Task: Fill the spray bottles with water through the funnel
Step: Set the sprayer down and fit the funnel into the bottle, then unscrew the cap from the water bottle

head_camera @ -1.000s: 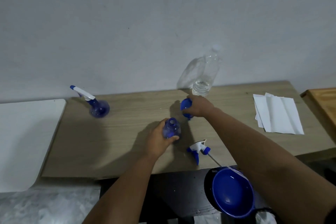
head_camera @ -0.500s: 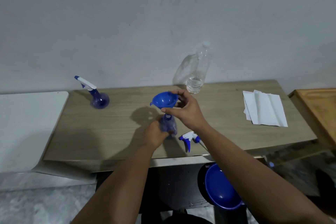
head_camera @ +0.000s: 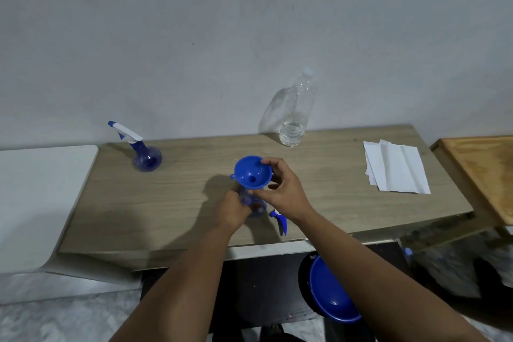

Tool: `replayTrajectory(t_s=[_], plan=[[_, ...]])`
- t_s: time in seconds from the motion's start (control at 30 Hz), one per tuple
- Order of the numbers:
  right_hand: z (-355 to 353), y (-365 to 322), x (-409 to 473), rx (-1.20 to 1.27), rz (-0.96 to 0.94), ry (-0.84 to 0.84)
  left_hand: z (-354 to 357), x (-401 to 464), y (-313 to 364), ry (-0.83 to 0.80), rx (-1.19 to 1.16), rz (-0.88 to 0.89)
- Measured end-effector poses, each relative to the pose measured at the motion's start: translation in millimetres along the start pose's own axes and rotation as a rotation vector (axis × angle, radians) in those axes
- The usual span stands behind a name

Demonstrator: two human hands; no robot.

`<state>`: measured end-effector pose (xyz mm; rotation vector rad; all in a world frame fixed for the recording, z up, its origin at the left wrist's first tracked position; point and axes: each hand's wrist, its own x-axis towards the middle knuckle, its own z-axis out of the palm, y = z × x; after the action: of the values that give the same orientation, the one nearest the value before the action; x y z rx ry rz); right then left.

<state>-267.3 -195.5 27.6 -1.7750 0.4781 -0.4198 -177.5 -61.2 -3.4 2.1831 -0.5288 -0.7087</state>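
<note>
My right hand point(head_camera: 280, 189) pinches the rim of a blue funnel point(head_camera: 252, 172), whose spout sits at the neck of an open blue spray bottle point(head_camera: 254, 206). My left hand point(head_camera: 233, 207) grips that bottle's body on the wooden table point(head_camera: 177, 203). The bottle's blue and white trigger head point(head_camera: 279, 219) lies on the table just right of it, partly under my right wrist. A second blue spray bottle point(head_camera: 144, 154), with its trigger head on, stands at the back left. A clear plastic water bottle point(head_camera: 294, 116), capped and about a quarter full, stands at the back by the wall.
White paper napkins point(head_camera: 395, 168) lie on the table's right end. A wooden board point(head_camera: 483, 172) adjoins on the right, a white surface point(head_camera: 36, 197) on the left. A blue basin point(head_camera: 330, 291) sits below the table's front edge. The wall rises right behind the table.
My right hand lifted the funnel from the table and brought it over the open bottle, then lowered it to the neck. My left hand kept hold of the bottle.
</note>
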Motion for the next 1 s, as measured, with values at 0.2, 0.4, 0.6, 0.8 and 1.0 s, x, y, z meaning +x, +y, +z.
replayTrajectory(t_s=[0.2, 0.4, 0.6, 0.8, 1.0], plan=[[-8.4, -10.5, -0.9, -0.042, 0.021, -0.141, -9.0, -5.6, -3.4, -0.090, -0.040, 0.059], [-45.0, -22.1, 20.5, 0.001, 0.001, 0.021, -55.9, 11.8, -34.4, -0.008, 0.186, 0.038], [-104.0, -61.2, 105.2, -0.243, 0.004, 0.377, -94.7, 83.9, 65.3, 0.277, 0.030, 0.111], [-125.9, -87.8, 185.1, -0.420, 0.073, 0.308, -63.2, 140.7, 173.3, 0.045, 0.112, 0.233], [-126.2, -67.6, 206.3, -0.424, 0.036, 0.263, -16.1, 168.5, 213.7, -0.070, 0.157, 0.287]])
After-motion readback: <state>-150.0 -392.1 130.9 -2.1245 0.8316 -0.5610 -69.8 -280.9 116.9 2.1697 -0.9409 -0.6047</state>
